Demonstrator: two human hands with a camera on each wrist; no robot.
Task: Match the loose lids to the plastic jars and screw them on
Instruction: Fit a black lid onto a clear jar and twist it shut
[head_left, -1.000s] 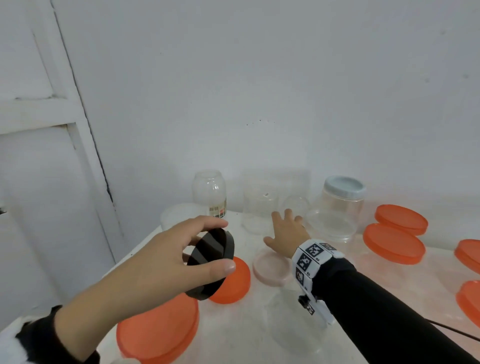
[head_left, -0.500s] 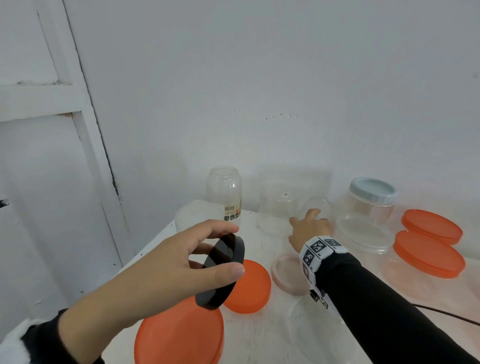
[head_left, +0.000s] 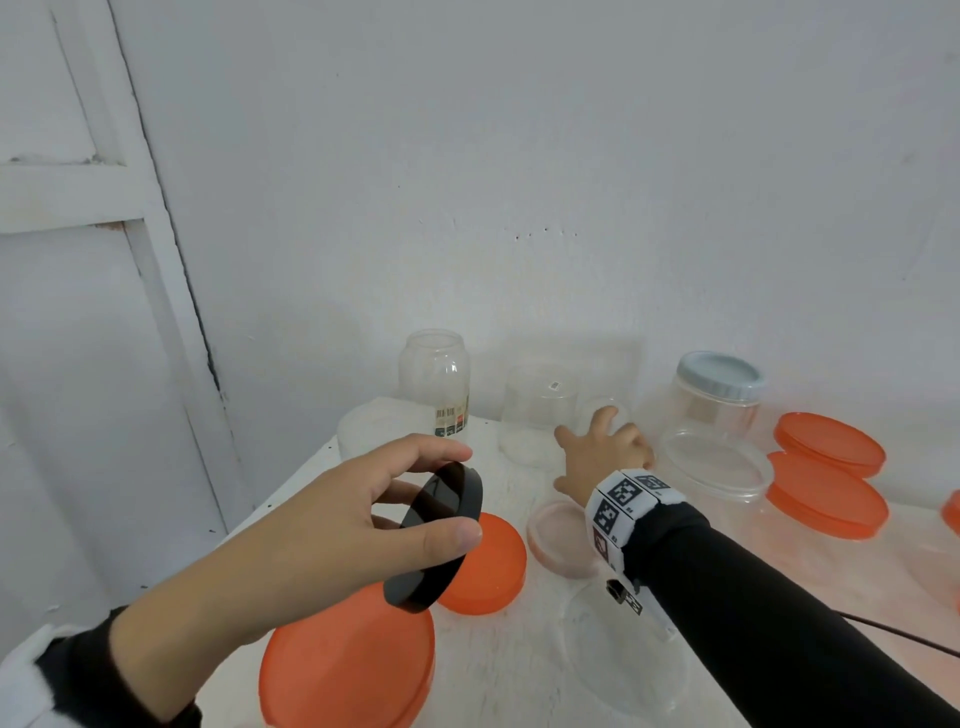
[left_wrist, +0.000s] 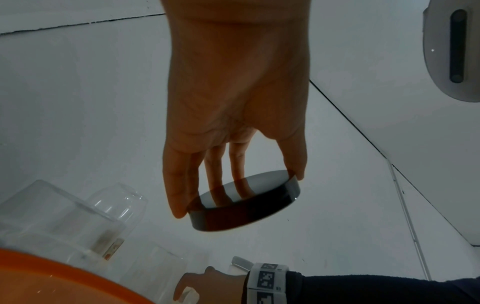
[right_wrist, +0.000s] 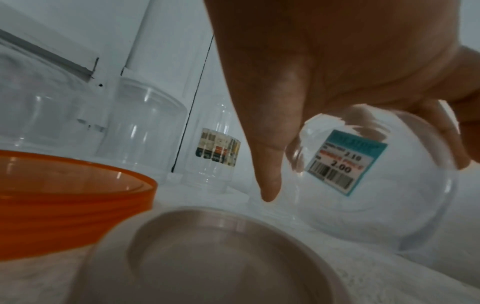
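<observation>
My left hand (head_left: 457, 493) holds a black round lid (head_left: 434, 540) on edge between thumb and fingers, above the orange lids; the left wrist view shows the black lid (left_wrist: 244, 199) pinched across its rim by my left hand (left_wrist: 239, 195). My right hand (head_left: 602, 447) reaches to the back of the table and lies over a small clear jar (head_left: 605, 408). In the right wrist view the fingers curl over this small clear jar (right_wrist: 363, 185), which bears a price sticker, with the thumb down beside its neck.
At the back stand a tall labelled open jar (head_left: 435, 384), an upturned clear jar (head_left: 537, 410) and a jar with a grey-blue lid (head_left: 719, 400). Orange lids (head_left: 483, 561) (head_left: 826, 499), a pinkish lid (head_left: 558, 535) and a clear lid (head_left: 714, 462) lie around. The wall is close behind.
My right hand has moved forward from the pinkish lid onto the small clear jar at the back. The left hand still holds the black lid, nearly in place.
</observation>
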